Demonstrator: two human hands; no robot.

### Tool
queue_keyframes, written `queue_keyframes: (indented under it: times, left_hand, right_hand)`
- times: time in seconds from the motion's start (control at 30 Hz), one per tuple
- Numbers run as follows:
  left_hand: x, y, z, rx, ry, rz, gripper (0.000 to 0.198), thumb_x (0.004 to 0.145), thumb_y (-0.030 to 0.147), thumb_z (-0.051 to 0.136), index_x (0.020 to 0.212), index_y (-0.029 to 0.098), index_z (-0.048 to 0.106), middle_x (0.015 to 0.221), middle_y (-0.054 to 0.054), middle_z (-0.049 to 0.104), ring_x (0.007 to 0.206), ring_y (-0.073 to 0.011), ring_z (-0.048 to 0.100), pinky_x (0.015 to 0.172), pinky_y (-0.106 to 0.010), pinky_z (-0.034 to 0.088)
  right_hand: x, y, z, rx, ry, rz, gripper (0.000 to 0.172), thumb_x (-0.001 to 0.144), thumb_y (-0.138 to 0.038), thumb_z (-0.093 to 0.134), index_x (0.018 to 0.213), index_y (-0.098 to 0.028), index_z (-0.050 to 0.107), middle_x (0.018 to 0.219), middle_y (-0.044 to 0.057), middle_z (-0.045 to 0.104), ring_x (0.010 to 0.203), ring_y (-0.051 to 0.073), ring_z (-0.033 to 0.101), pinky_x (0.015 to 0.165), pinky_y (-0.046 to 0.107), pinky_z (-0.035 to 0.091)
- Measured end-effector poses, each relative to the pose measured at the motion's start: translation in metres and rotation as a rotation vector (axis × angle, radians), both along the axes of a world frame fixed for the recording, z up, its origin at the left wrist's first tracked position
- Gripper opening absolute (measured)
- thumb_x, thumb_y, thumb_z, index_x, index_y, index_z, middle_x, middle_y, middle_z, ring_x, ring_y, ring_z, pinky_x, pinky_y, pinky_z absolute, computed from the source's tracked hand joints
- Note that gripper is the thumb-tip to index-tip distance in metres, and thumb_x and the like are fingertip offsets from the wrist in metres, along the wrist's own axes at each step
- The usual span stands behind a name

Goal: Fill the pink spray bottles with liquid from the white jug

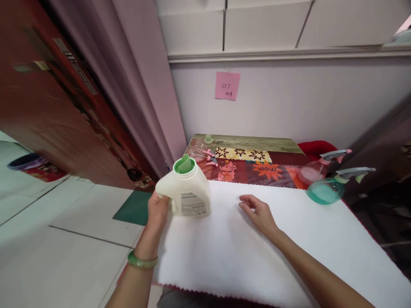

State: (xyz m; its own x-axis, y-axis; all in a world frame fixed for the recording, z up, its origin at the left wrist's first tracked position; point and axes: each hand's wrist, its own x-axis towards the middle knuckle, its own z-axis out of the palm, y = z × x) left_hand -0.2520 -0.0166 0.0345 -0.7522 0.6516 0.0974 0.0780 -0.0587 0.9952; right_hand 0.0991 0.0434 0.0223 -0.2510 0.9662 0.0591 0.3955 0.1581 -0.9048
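Observation:
My left hand [158,210] grips the handle of a white detergent jug [186,190] that stands upright at the left edge of a white cloth [263,252]. The jug's cap is off, showing a green spout on top. My right hand [258,212] lies palm down on the cloth to the right of the jug, fingers stretched out, holding nothing. A green bangle sits on my left wrist.
A teal spray bottle [330,187] and a pink spray bottle [316,169] stand at the right edge of the table. Behind the cloth lie a clear bottle [196,149], pink clips [211,158], a patterned mat [257,169] and a small green cap [208,138]. A red door stands at left.

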Motion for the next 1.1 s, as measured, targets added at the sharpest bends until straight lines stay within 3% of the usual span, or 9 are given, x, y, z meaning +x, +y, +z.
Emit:
queue_keyframes:
  times: [0.17, 0.27, 0.33, 0.5, 0.67, 0.83, 0.97, 1.1]
  left_hand:
    - [0.015, -0.019, -0.019, -0.098, 0.006, 0.084, 0.051, 0.071, 0.04, 0.08, 0.114, 0.015, 0.067, 0.1, -0.007, 0.073, 0.086, -0.0212, 0.065, 0.079, -0.034, 0.053]
    - [0.033, -0.034, -0.032, -0.072, -0.031, 0.119, 0.068, 0.081, 0.05, 0.074, 0.138, 0.02, 0.052, 0.13, -0.012, 0.067, 0.115, -0.0265, 0.065, 0.097, -0.039, 0.052]
    - [0.042, -0.042, -0.038, -0.044, -0.018, 0.111, 0.068, 0.086, 0.052, 0.07, 0.143, 0.021, 0.048, 0.142, -0.015, 0.06, 0.131, -0.0293, 0.058, 0.111, -0.044, 0.045]
    - [0.051, -0.047, -0.047, -0.037, 0.087, 0.123, 0.073, 0.092, 0.052, 0.066, 0.151, 0.019, 0.041, 0.156, -0.02, 0.048, 0.145, -0.0331, 0.047, 0.119, -0.05, 0.037]
    - [0.049, -0.048, -0.055, -0.105, 0.151, 0.149, 0.074, 0.094, 0.054, 0.062, 0.155, 0.019, 0.039, 0.157, -0.02, 0.047, 0.145, -0.0355, 0.045, 0.12, -0.055, 0.035]
    - [0.049, -0.048, -0.059, -0.117, 0.179, 0.154, 0.074, 0.094, 0.055, 0.06, 0.155, 0.019, 0.039, 0.155, -0.019, 0.048, 0.145, -0.0348, 0.046, 0.12, -0.053, 0.035]
    - [0.048, -0.047, -0.059, -0.12, 0.186, 0.158, 0.071, 0.095, 0.054, 0.06, 0.154, 0.018, 0.04, 0.154, -0.019, 0.051, 0.142, -0.0348, 0.048, 0.12, -0.053, 0.035]
    - [0.048, -0.048, -0.057, -0.118, 0.195, 0.161, 0.074, 0.094, 0.055, 0.06, 0.154, 0.018, 0.04, 0.154, -0.02, 0.049, 0.143, -0.0348, 0.048, 0.119, -0.053, 0.037]
  right_hand:
    - [-0.051, 0.067, 0.017, 0.178, 0.042, 0.048, 0.03, 0.091, -0.047, 0.062, 0.103, -0.023, 0.074, 0.1, 0.007, 0.081, 0.087, 0.024, 0.076, 0.072, 0.033, 0.056]
    - [-0.085, 0.121, 0.025, 0.263, -0.063, 0.051, 0.023, 0.093, -0.04, 0.061, 0.101, -0.024, 0.075, 0.097, 0.005, 0.082, 0.087, 0.022, 0.077, 0.079, 0.032, 0.057]
    - [-0.107, 0.155, 0.028, 0.297, -0.261, 0.05, 0.02, 0.095, -0.035, 0.06, 0.103, -0.025, 0.076, 0.098, 0.003, 0.082, 0.089, 0.02, 0.076, 0.082, 0.03, 0.056]
    - [-0.157, 0.214, 0.025, 0.286, -0.454, 0.042, 0.024, 0.09, -0.034, 0.071, 0.112, -0.024, 0.076, 0.11, 0.007, 0.079, 0.1, 0.025, 0.073, 0.088, 0.034, 0.054]
    - [-0.184, 0.236, 0.017, 0.273, -0.595, 0.096, 0.056, 0.084, -0.044, 0.08, 0.136, -0.028, 0.066, 0.136, 0.011, 0.068, 0.114, 0.029, 0.068, 0.091, 0.035, 0.051]
    - [-0.191, 0.245, 0.014, 0.253, -0.697, 0.125, 0.028, 0.1, -0.036, 0.058, 0.122, -0.03, 0.073, 0.116, 0.008, 0.077, 0.103, 0.025, 0.071, 0.084, 0.032, 0.049]
    - [-0.186, 0.249, 0.016, 0.273, -0.736, 0.019, 0.034, 0.106, -0.03, 0.042, 0.117, -0.02, 0.073, 0.111, 0.014, 0.077, 0.1, 0.027, 0.071, 0.082, 0.033, 0.047]
    - [-0.156, 0.245, 0.028, 0.296, -0.733, -0.126, 0.036, 0.106, -0.03, 0.039, 0.119, -0.016, 0.07, 0.108, 0.017, 0.077, 0.094, 0.027, 0.071, 0.077, 0.032, 0.045]
